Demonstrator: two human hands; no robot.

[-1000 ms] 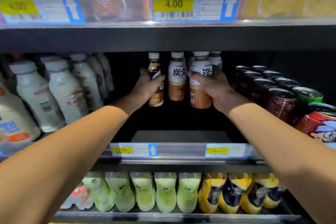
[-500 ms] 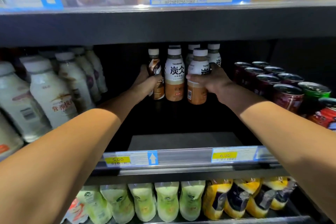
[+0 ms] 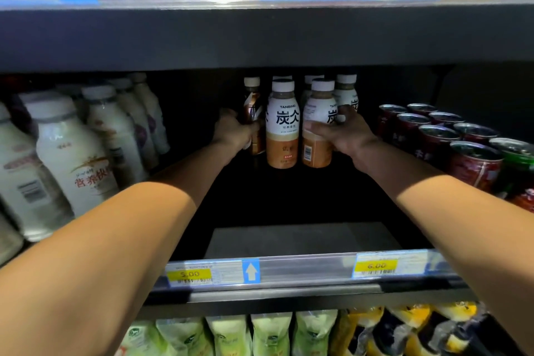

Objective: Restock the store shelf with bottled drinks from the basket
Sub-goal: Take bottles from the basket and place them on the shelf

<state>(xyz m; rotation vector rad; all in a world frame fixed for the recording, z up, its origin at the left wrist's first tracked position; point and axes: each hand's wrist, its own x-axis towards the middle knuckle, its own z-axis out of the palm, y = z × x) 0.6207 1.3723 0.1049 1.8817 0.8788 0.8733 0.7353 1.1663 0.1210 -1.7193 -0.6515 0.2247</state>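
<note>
Deep on the dark middle shelf (image 3: 291, 237) stands a cluster of white-capped bottles of brown milk tea with white labels. My left hand (image 3: 234, 131) grips a darker brown bottle (image 3: 252, 104) at the cluster's left. My right hand (image 3: 344, 131) is curled round the front right bottle (image 3: 318, 124). Between my hands, a labelled bottle (image 3: 282, 127) stands upright and untouched. More such bottles (image 3: 345, 91) stand behind. The basket is out of view.
White milk-drink bottles (image 3: 72, 150) fill the shelf's left side and red cans (image 3: 474, 165) with one green can (image 3: 517, 162) fill the right. Price strips (image 3: 375, 264) edge the shelf front. Green and yellow pouches (image 3: 271, 332) lie on the shelf below.
Both hands have pushed their bottles further back into the shelf, next to the standing cluster. The camera has come closer and tipped down.
</note>
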